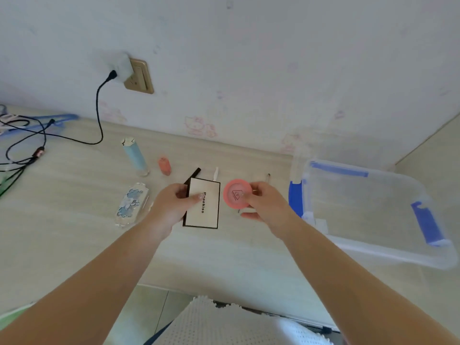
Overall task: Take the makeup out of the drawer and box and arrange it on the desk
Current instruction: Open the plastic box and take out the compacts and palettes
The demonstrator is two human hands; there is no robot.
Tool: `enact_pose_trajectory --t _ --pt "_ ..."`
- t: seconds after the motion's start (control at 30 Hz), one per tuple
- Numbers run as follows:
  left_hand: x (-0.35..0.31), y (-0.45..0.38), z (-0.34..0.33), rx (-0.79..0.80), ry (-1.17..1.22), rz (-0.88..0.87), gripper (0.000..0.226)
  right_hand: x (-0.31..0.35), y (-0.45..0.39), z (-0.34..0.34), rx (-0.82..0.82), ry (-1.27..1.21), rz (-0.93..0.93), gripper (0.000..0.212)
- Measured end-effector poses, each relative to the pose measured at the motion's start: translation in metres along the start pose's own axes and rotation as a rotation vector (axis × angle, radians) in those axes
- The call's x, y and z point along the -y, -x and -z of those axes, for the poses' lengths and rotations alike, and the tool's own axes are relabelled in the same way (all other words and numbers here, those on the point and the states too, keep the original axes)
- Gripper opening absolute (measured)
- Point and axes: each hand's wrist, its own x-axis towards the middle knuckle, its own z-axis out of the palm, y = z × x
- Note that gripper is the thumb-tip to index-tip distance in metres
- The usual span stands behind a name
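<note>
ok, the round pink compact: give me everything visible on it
The round pink compact is a flat disc that looks like glossy plastic, with a dark triangular logo printed on its closed lid. It is tilted with the lid facing the camera, raised over the pale wooden desk, right of the white black-edged rectangular case and apart from it. The right hand pinches its right edge, thumb on the lid. Its underside is hidden.

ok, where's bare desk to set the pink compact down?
Bare desk in front of the white palette, between it and the near edge. Also between the patterned case and the cables. Crowded: the back row from the blue tube to the clear box.
</note>
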Motion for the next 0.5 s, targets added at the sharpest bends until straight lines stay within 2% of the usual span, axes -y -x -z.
enact_pose_trajectory --t 0.1,0.27,0.5 --pt "0.034 -0.01 0.005 0.041 -0.095 0.066 0.013 -0.039 -0.005 -0.01 -0.052 0.06 -0.133 0.021" --pt "0.068 -0.026 0.003 0.1 -0.122 0.152 0.014 -0.085 -0.01 -0.017 -0.146 0.069 -0.276 0.021" --pt "0.08 -0.043 -0.001 0.093 -0.251 0.121 0.021 -0.102 -0.017 -0.023 -0.219 0.122 -0.313 0.027"
